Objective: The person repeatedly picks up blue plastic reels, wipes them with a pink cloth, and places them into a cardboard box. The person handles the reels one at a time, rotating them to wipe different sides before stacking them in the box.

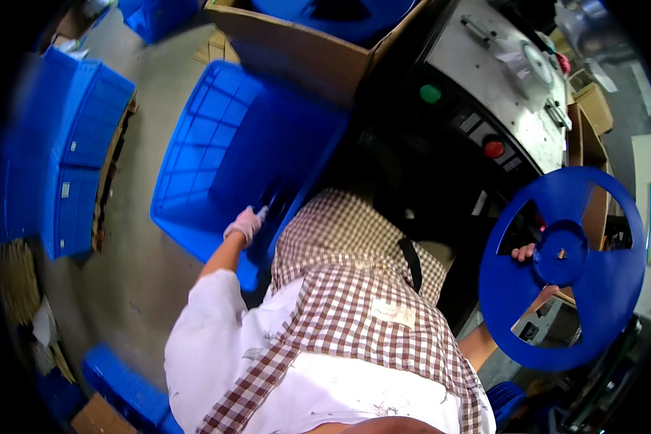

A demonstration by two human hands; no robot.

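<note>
blue plastic reel [561,269], large and spoked with open cut-outs, held upright at the right side, in front of a dark machine. right hand [529,254] closed on it near the hub, fingers curled through one cut-out, forearm rising from below. left hand [246,224], gloved in a light colour, down at the near rim of a big blue crate [217,145] on the floor; whether gripping the rim or something dark inside, cannot tell. between both arms, a white top under a brown checked apron [354,289]. above the reel, grey machine panel [499,65] with green button [430,93] and red button [493,149]. behind the crate, a cardboard box [296,43] with another blue reel inside. further left, stacked blue crates [72,152].
</note>
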